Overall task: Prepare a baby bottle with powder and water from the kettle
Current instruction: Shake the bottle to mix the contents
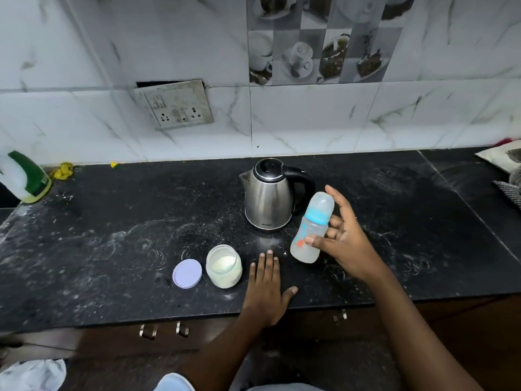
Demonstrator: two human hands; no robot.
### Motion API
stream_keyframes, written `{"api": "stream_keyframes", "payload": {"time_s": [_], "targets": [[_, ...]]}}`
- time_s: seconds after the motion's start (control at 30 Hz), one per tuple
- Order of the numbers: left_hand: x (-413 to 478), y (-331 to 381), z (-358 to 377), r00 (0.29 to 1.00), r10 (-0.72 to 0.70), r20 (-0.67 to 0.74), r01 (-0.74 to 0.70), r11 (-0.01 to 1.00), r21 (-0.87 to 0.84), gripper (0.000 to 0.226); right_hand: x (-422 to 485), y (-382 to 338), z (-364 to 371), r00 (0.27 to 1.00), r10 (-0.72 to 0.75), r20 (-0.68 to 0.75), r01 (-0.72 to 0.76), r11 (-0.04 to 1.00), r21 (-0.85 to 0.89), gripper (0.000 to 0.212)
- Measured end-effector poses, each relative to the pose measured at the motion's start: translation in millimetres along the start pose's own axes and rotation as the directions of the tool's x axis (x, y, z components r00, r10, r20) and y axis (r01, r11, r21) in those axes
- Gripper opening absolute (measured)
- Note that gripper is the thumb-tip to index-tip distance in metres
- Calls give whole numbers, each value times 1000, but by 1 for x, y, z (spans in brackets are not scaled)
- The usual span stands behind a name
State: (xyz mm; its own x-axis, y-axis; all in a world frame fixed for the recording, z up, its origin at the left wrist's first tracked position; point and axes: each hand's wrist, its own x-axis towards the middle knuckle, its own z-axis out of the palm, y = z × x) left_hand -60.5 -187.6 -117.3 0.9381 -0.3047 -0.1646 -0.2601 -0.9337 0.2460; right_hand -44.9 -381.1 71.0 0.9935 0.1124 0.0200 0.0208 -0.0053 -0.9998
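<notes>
My right hand (345,244) holds a capped baby bottle (313,227) tilted, lifted just above the black counter, right of the kettle. The bottle has a blue collar, a clear cap and cloudy liquid inside. The steel kettle (269,194) with a black lid and handle stands upright behind it, spout to the left. An open jar of white powder (224,266) sits near the front edge, its lilac lid (187,273) lying flat beside it on the left. My left hand (266,289) rests flat on the counter, fingers spread, just right of the jar and holding nothing.
The black granite counter (112,235) is dusted with powder. A white and green bottle (24,177) leans at the far left, with yellow scraps (63,170) beside it. Cloths (504,167) lie at the far right. A wall socket (174,105) is behind. Drawer handles (163,330) below.
</notes>
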Motion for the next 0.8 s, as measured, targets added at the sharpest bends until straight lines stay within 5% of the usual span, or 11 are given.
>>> {"api": "stream_keyframes", "payload": {"time_s": [0.13,0.3,0.33,0.43,0.47,0.6,0.7,0.73,0.8], "targets": [[0,0,11,999,-24,-40,25,999,32,101,3,-1,-11,1000,-6,21,6,1000,20,101],[0,-2,16,998,-47,-47,50,998,48,98,8,3,-14,977,16,-213,49,954,297,94],[0,-2,17,998,-47,-45,49,998,51,98,6,4,-10,980,40,-194,23,949,314,95],[2,-2,20,998,-37,-51,39,998,51,97,-6,6,-4,981,85,176,-112,982,152,99],[2,-3,20,998,-37,-56,40,998,55,98,-6,4,-4,977,78,201,-110,982,156,98],[2,-2,18,998,-52,-26,54,997,56,104,10,-1,-20,991,49,-127,0,934,358,92],[1,-1,18,998,-49,-37,52,997,62,106,5,-4,-23,979,46,199,-73,989,127,96],[2,-2,18,998,-51,-45,54,997,60,107,3,-5,-21,980,37,198,-63,990,124,94],[2,-2,18,997,-55,-54,59,997,56,107,6,-4,-24,999,24,-37,-15,970,243,88]]}}
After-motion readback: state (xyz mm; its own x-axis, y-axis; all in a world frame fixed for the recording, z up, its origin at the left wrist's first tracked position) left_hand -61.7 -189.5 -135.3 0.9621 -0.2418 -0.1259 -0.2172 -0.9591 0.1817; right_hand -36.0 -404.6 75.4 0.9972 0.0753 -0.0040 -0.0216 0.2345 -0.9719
